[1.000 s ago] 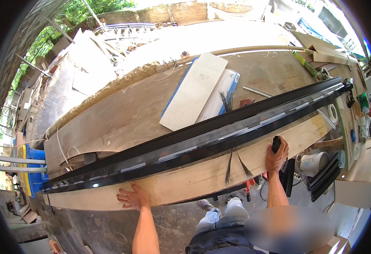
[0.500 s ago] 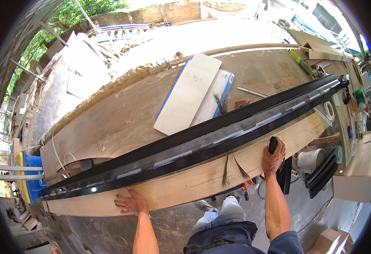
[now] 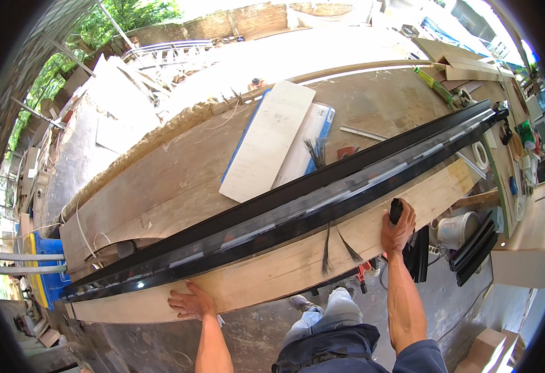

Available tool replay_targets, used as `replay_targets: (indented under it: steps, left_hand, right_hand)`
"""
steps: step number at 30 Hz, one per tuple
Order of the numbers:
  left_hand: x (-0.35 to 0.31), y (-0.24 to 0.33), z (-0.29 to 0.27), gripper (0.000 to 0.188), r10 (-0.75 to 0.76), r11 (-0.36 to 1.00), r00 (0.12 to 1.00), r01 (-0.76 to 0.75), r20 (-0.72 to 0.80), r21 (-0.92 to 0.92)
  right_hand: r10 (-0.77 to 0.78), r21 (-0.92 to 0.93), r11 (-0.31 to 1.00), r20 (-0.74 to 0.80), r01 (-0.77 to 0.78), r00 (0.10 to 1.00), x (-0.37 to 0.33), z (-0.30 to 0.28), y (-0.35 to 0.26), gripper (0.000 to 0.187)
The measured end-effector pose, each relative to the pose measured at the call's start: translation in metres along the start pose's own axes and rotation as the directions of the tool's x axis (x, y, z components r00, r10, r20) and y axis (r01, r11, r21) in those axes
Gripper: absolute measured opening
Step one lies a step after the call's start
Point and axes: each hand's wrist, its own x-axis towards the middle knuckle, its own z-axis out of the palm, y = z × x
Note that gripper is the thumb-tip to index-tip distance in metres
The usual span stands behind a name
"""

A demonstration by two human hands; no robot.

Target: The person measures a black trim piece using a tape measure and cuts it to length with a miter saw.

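Note:
A pale wooden plank [image 3: 272, 268] lies lengthwise in front of me. Along its far side runs a long black profile [image 3: 347, 211] with a shiny strip. My left hand [image 3: 193, 303] rests on the near edge of the plank toward its left end, fingers spread and holding nothing. Farther right, my right hand [image 3: 399, 230] is closed round a small black object [image 3: 396, 211] on the plank; its exact kind is hidden by the fingers. Between the hands, two tufts of black bristles [image 3: 326, 253] hang over the plank.
Beyond the profile, a white panel [image 3: 269, 140] lies over a blue-edged one on the large worktable [image 3: 160, 208]. A white bucket [image 3: 458, 230] and black strips [image 3: 475, 248] stand at the right. A blue bin [image 3: 50, 264] is at the far left. Red-handled clamps [image 3: 366, 271] hang below the plank.
The view has tilted and shifted slightly. Both hands keep nearly the same places on the plank, and the right still holds the black object.

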Motion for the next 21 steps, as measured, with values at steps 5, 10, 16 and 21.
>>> replay_targets:
  steps: [5, 10, 16, 21]
  left_hand:
    - [0.0, 0.0, 0.0, 0.07, 0.001, 1.0, 1.0, 0.0, -0.009, 0.002]
    - [-0.001, -0.001, -0.001, 0.07, 0.004, 1.0, 1.0, -0.004, -0.013, -0.006]
    - [0.0, -0.002, 0.002, 0.07, 0.011, 1.0, 0.999, -0.011, -0.034, -0.001]
    - [0.002, -0.006, 0.007, 0.069, 0.026, 1.0, 0.998, -0.026, -0.058, 0.013]
  right_hand:
    - [0.008, 0.008, 1.0, 0.011, -0.008, 1.0, -0.001, 0.0, -0.001, 0.053]
    - [0.002, 0.015, 1.0, 0.008, -0.002, 1.0, 0.0, -0.001, -0.001, 0.052]
    - [-0.008, 0.013, 1.0, 0.008, 0.008, 1.0, 0.0, -0.001, -0.001, 0.052]
    - [-0.003, 0.004, 1.0, 0.003, 0.003, 1.0, -0.001, 0.0, 0.0, 0.053]
